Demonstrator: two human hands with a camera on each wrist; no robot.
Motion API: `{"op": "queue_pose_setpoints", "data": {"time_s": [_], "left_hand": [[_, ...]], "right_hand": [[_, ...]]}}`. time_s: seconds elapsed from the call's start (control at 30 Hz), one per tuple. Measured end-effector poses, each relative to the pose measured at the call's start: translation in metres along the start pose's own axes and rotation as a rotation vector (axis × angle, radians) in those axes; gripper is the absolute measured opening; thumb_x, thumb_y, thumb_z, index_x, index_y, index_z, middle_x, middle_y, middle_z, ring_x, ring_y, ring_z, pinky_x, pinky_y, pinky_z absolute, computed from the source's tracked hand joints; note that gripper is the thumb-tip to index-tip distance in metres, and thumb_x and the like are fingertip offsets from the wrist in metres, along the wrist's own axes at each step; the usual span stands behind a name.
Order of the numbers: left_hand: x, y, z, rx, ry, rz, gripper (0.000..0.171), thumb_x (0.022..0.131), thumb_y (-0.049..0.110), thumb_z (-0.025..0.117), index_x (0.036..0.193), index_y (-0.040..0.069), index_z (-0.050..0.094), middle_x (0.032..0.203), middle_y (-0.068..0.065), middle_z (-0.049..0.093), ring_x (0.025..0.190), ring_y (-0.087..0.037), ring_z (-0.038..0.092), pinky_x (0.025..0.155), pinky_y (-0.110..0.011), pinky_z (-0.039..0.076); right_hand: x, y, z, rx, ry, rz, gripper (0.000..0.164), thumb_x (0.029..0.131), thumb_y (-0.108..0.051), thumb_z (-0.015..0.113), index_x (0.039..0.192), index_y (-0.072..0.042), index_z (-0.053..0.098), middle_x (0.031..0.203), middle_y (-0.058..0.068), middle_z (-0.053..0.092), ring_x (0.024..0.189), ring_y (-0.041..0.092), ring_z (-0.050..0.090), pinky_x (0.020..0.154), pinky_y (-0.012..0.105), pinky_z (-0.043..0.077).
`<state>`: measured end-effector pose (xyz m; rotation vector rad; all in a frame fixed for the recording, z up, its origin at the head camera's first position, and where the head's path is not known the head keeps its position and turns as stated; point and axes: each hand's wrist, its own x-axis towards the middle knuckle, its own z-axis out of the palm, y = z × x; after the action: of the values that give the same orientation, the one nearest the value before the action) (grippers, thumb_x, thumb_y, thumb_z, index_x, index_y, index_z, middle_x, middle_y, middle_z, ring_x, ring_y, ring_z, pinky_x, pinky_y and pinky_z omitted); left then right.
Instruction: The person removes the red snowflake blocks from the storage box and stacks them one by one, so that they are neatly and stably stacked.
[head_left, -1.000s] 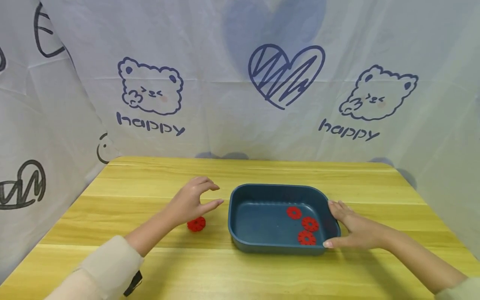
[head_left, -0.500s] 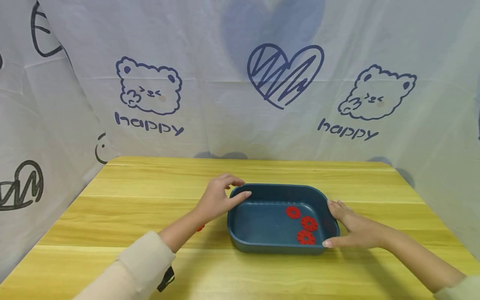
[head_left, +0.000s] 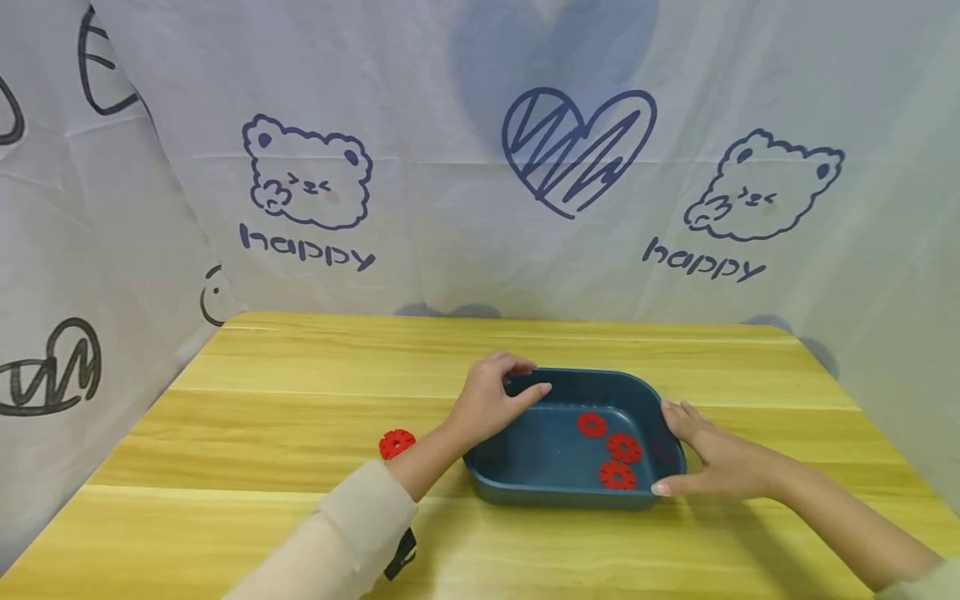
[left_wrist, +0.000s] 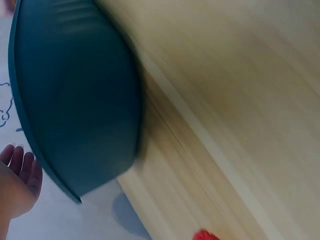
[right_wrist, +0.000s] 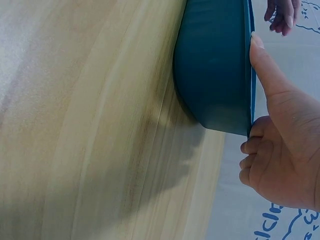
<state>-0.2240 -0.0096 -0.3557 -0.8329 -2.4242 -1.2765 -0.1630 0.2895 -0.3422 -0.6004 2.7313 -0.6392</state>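
Note:
A dark blue rectangular plastic basin (head_left: pixel 555 497) stands on the table. My right hand (head_left: pixel 720 454) grips its right end, thumb on the near rim and fingers around the outside, as the right wrist view (right_wrist: pixel 290 145) also shows. Over the basin's left side hovers my left hand (head_left: pixel 491 400), thumb and fingers apart, nothing visible between them. Three red notched snowflake discs lie inside near the right: a far disc (head_left: pixel 582 426), a middle disc (head_left: pixel 612 455) and a near disc (head_left: pixel 606 477). Another red snowflake disc (head_left: pixel 387 442) lies on the table, left of the basin, partly behind my left forearm.
The table (head_left: pixel 247 408) has a yellow wood-grain top. A whitish cloth (head_left: pixel 435 217) with drawn bears and a heart hangs behind it. A black strap (head_left: pixel 402 557) shows beneath my left sleeve.
My left hand has moved right, from above the loose red disc to over the basin's left side. My right hand, the basin and the discs have stayed in place.

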Motion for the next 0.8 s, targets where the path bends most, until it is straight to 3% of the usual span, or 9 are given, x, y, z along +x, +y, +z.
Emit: {"op": "queue_pose_setpoints", "data": {"time_s": [0.37,0.8], "left_hand": [[0.010,0.012,0.030,-0.104,0.005,-0.053,0.034,0.082,0.021,0.070,0.107,-0.002,0.066,0.102,-0.016,0.064,0.095,-0.028,0.060,0.083,-0.040,0.051],[0.021,0.020,0.068,-0.049,-0.078,-0.195,0.039,0.082,0.028,0.070,0.111,0.001,0.065,0.109,-0.011,0.062,0.100,-0.024,0.060,0.082,-0.027,0.051]], "right_hand": [[0.000,0.002,0.000,0.010,0.009,-0.007,0.106,0.076,-0.046,0.071,0.142,0.014,0.013,0.148,0.035,0.010,0.133,0.058,0.004,0.100,0.072,0.015],[-0.001,0.001,0.000,-0.008,0.022,-0.008,0.108,0.075,-0.049,0.071,0.141,0.016,0.015,0.147,0.037,0.012,0.133,0.058,0.005,0.100,0.071,0.015]]}}
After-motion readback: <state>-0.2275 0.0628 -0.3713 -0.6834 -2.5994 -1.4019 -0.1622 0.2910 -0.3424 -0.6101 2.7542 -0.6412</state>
